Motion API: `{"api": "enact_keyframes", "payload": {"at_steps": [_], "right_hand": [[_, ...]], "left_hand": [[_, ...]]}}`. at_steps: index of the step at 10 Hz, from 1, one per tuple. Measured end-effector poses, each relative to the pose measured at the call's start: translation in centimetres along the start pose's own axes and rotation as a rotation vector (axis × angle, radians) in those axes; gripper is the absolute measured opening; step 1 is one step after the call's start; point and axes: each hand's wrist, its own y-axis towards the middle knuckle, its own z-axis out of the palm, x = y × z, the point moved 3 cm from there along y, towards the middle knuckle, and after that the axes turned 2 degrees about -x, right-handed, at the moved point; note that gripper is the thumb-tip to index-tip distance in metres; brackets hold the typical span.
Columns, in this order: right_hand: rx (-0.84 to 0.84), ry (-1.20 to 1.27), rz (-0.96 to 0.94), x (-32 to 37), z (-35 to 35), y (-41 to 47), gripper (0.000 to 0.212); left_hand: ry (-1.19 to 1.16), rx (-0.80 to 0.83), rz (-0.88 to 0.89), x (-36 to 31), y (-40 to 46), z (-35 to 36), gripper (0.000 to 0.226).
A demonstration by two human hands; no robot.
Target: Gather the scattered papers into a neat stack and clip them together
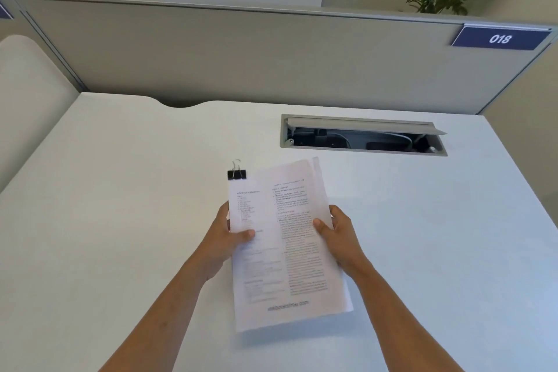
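Above tabletop (120, 190) centre, paper stack (283, 244) held in both hands, printed text facing up, edges slightly uneven, one sheet jutting at far right. Black binder clip (236, 174) at stack's far-left corner; whether it already bites paper, cannot tell. Left hand (225, 238) grip closed on left edge, thumb on top. Right hand (338, 235) grip closed on right edge. Step likely squaring stack; next calls for aligned edges, then clip check.
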Motion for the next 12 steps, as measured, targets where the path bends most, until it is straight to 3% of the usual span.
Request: {"api": "enact_keyframes", "payload": {"at_steps": [2,5,8,10,11,12], "right_hand": [[-0.064,0.056,0.025,1.4,4.6,4.9,0.018],[-0.113,-0.053,0.002,6.4,10.1,16.2,0.028],[-0.240,-0.212,-0.027,7.7,12.3,24.6,0.027],[-0.312,-0.483,-0.060,8.4,12.7,25.5,0.032],[-0.302,-0.664,-0.071,9.0,12.9,24.3,0.043],[-0.358,-0.712,-0.150,8.7,12.1,22.9,0.045]], "left_hand": [[0.112,-0.240,0.026,-0.8,4.5,-3.1,0.039],[0.204,-0.371,0.131,-7.3,14.7,-8.7,0.043],[0.463,-0.471,0.191,-10.1,22.4,-10.1,0.042],[0.642,-0.534,0.229,-10.4,24.0,-9.4,0.040],[0.767,-0.570,0.184,-9.8,23.4,-9.2,0.052],[0.907,-0.657,0.250,-9.1,22.4,-9.0,0.054]]}}
